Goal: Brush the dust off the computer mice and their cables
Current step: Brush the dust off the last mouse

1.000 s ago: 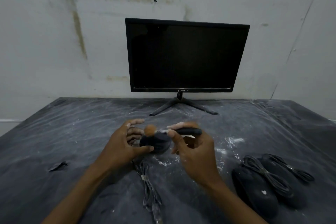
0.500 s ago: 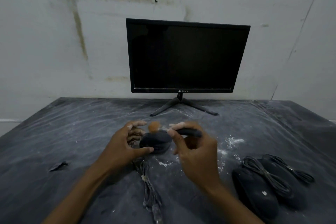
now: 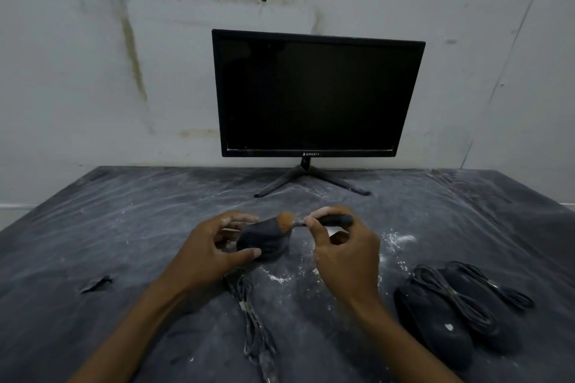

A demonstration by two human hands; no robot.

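Since a second ago your brush has drifted a little away from you along the held mouse, so the orange bristles now sit on its far upper edge rather than over its middle, and the mouse is tipped up a bit more. Your left hand grips that mouse between thumb and curled fingers, lifted above the table. Your right hand pinches the dark brush handle near the ferrule, fingertips close together.

The mouse's cable hangs down from it and trails toward you across the dusty surface. That is your first risk: if you twist the mouse further, the cable drags through the white powder scattered beside your right hand and picks dust back up. Dust swept off the near side will also likely land on that cable.

Two more mice lie at the right, touching each other, each with a bundled cable laid over it. Flick rightward and you probably dirty them. A loosened thumb grip could drop the mouse onto the powder.
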